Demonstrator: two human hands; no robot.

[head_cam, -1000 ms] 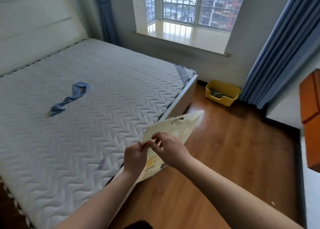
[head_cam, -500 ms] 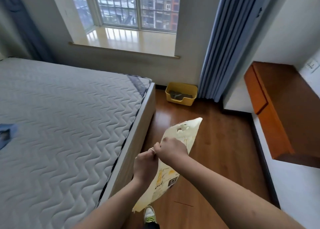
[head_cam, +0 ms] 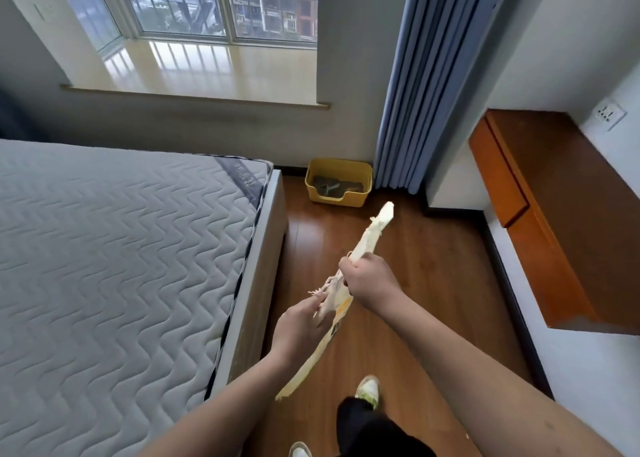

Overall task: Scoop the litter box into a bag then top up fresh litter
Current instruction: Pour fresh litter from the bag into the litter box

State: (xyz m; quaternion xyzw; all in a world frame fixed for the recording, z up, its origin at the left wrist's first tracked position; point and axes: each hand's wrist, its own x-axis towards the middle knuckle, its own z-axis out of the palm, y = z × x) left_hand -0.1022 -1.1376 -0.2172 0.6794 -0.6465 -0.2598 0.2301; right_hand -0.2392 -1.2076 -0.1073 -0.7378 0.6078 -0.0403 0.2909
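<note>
A pale cream bag (head_cam: 374,233) with a torn, frayed top edge and orange print hangs edge-on in front of me. My left hand (head_cam: 298,330) pinches its frayed edge low down, and my right hand (head_cam: 367,280) grips the same edge higher up. A yellow litter box (head_cam: 337,183) stands on the wood floor against the far wall under the window sill, well beyond the bag. It holds dark litter and a grey scoop (head_cam: 327,189).
A bed with a grey quilted mattress (head_cam: 114,266) fills the left side. Blue curtains (head_cam: 419,86) hang right of the litter box. An orange wooden wall shelf (head_cam: 550,221) juts out on the right. My feet (head_cam: 369,389) stand on the wood floor strip between the bed and the shelf.
The view has swung right and advanced toward the litter box. The bag has turned from flat-on to edge-on, and my hands have pulled apart along its torn top.
</note>
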